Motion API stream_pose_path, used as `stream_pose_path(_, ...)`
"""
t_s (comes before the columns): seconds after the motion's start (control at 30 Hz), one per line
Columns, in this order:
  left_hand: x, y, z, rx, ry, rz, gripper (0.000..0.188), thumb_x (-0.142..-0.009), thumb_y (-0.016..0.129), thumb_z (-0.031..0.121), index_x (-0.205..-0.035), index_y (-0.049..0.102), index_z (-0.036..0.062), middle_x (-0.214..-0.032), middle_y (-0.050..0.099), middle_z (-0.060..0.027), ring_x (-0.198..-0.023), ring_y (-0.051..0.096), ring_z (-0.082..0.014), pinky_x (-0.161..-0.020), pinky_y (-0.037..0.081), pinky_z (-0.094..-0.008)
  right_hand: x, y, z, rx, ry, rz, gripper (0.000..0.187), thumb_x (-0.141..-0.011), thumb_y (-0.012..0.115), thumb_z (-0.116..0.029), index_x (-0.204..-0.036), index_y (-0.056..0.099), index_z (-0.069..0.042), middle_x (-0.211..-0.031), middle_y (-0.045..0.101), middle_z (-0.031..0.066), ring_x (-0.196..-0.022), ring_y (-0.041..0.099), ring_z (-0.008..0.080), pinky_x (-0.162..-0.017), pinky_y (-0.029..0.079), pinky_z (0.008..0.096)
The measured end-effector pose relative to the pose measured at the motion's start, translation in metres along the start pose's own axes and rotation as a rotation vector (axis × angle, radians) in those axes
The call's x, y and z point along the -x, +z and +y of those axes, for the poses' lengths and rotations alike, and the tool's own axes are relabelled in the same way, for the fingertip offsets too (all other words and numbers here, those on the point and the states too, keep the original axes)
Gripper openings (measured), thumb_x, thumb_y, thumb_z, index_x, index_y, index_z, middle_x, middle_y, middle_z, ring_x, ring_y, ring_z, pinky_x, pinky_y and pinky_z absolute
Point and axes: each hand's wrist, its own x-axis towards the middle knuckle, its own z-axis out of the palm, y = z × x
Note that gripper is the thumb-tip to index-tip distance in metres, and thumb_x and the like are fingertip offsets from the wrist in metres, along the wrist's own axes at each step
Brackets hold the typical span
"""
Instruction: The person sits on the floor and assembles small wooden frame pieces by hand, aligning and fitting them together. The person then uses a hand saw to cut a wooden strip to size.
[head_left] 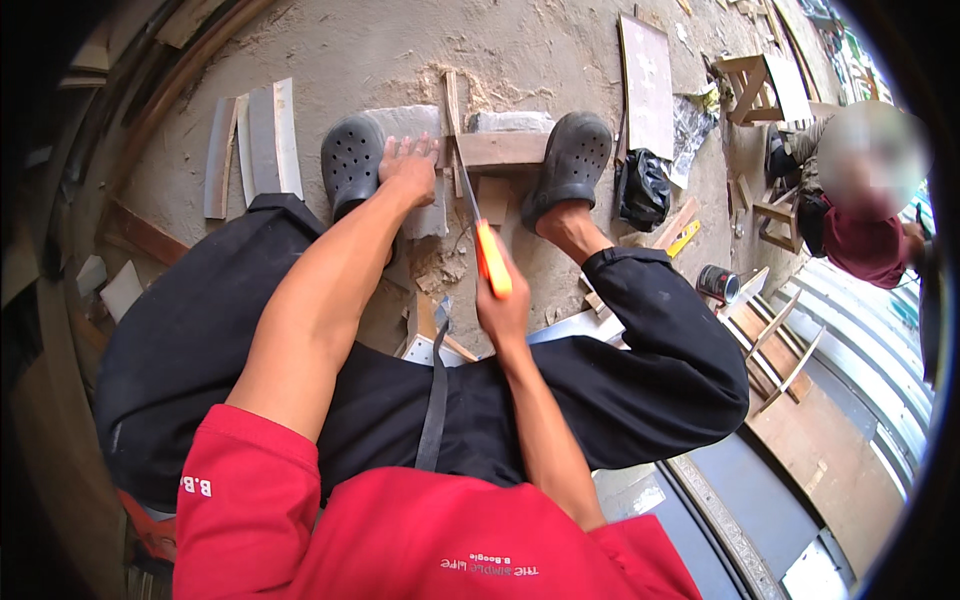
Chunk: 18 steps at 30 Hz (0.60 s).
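Note:
My right hand (503,305) is wrapped round the orange and yellow handle of a handsaw (492,258). Its thin blade points away from me and meets a brown wooden board (505,149) lying crosswise between my feet. My left hand (410,168) lies flat with fingers spread, pressing on the board's left end and the grey concrete block (395,122) beside it. A narrow wooden strip (452,105) runs lengthwise by the cut. Another grey block (510,122) sits behind the board. The blade's contact with the wood is too small to make out fully.
Dark clogs (574,160) on my feet flank the board. Wood offcuts (265,140) lie at the left, and sawdust (520,85) covers the ground ahead. To the right are a black plastic bag (643,190), a can (716,284) and a seated person (865,235).

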Motion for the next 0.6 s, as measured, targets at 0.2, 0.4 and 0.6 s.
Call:
stream_pose_path(0.2, -0.008, 0.004, -0.006, -0.001, 0.022, 0.038, 0.090, -0.076, 0.062, 0.018, -0.155, 0.019, 0.0159, -0.162, 0.016, -0.0087, -0.147, 0.021, -0.0327, -0.119, 0.010, -0.0546, 0.043, -0.025, -0.009, -0.029, -0.012, -0.017, 0.055, -0.083, 0.054, 0.004, -0.137, 0.051, -0.003, -0.130, 0.061, 0.0184, -0.124, 0.057, 0.0277, -0.101, 0.044, 0.0332)
stream_pose_path(0.4, -0.007, 0.007, -0.004, -0.052, 0.026, 0.015, 0.093, -0.076, 0.063, 0.020, -0.156, 0.016, 0.0194, -0.163, 0.013, -0.0084, -0.148, 0.020, -0.0323, -0.119, 0.010, -0.0533, -0.014, -0.013, -0.023, -0.028, 0.110, 0.001, 0.053, -0.082, 0.055, 0.001, -0.135, 0.053, -0.003, -0.120, 0.062, 0.0241, -0.112, 0.063, 0.0335, -0.091, 0.049, 0.0356)
stream_pose_path(0.6, -0.003, 0.008, -0.004, -0.083, 0.006, -0.016, 0.086, -0.081, 0.061, 0.026, -0.156, 0.018, 0.0209, -0.163, 0.015, -0.0072, -0.148, 0.020, -0.0311, -0.119, 0.010, -0.0534, 0.034, -0.032, -0.033, -0.001, -0.029, 0.017, 0.056, -0.081, 0.056, 0.003, -0.136, 0.053, -0.007, -0.122, 0.063, 0.0215, -0.114, 0.061, 0.0342, -0.093, 0.049, 0.0373)
